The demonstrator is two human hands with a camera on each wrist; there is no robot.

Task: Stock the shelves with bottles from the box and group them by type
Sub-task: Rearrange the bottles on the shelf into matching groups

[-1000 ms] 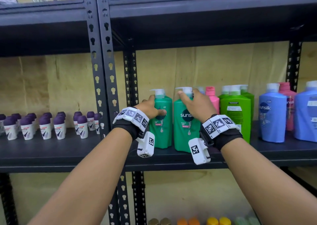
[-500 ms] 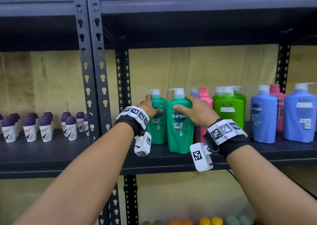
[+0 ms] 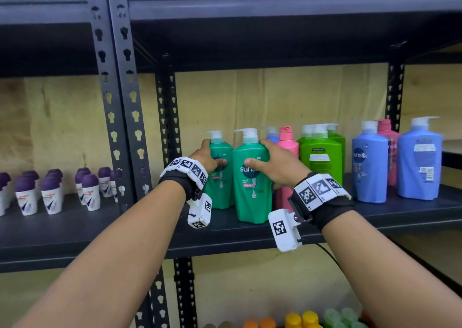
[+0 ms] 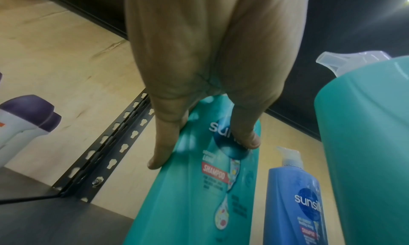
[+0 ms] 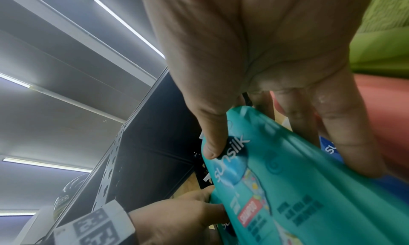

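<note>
Two teal-green pump shampoo bottles stand upright side by side on the dark middle shelf. My left hand grips the rear left bottle around its shoulder; the left wrist view shows thumb and fingers wrapped on its label. My right hand grips the nearer teal bottle, thumb on the front logo and fingers behind, as the right wrist view shows on the bottle. A blue bottle stands behind them.
Right of the teal pair stand a pink bottle, green pump bottles, and blue pump bottles with another pink one behind. Small purple-capped roll-ons fill the left bay past the perforated upright. Coloured caps show on the shelf below.
The view has shifted left and up across the frames. Both hands stay on their teal bottles, the right hand sliding lower from the neck to the body; the bottles remain upright on the shelf.
</note>
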